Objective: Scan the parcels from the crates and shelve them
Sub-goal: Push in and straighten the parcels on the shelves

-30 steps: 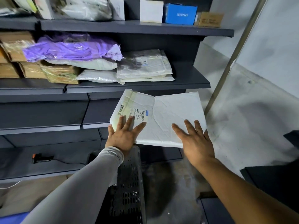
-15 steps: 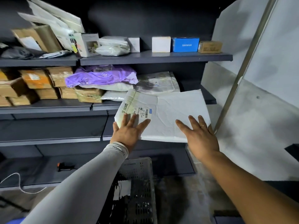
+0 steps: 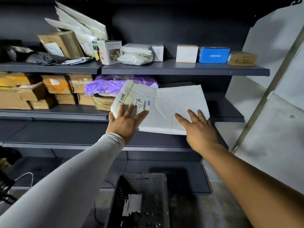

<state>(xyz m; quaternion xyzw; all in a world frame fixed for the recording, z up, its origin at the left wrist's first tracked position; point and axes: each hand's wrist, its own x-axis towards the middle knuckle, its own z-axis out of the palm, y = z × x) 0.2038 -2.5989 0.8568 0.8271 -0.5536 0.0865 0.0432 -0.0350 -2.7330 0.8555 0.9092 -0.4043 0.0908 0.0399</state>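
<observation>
A flat white parcel [image 3: 171, 109] with a barcode label near its left end is held level in front of the middle shelf [image 3: 227, 116], at the height of the purple bag [image 3: 105, 86]. My left hand [image 3: 126, 122] holds its near left corner, fingers spread straight over the label. My right hand [image 3: 199, 129] holds the near right corner the same way. Both thumbs are hidden under the parcel. A dark perforated crate [image 3: 156, 195] stands on the floor below my arms, with a white parcel showing inside.
The top shelf [image 3: 181, 69] carries white boxes, a blue box [image 3: 213, 55], a brown carton and leaning envelopes. Brown cartons [image 3: 56, 89] fill the middle shelf's left part. The lower shelves are dark. A pale wall and a slanted metal post [image 3: 263, 96] close the right side.
Both hands have lifted the parcel up and forward towards the middle shelf. The view has tilted up, so the top shelf now shows in full.
</observation>
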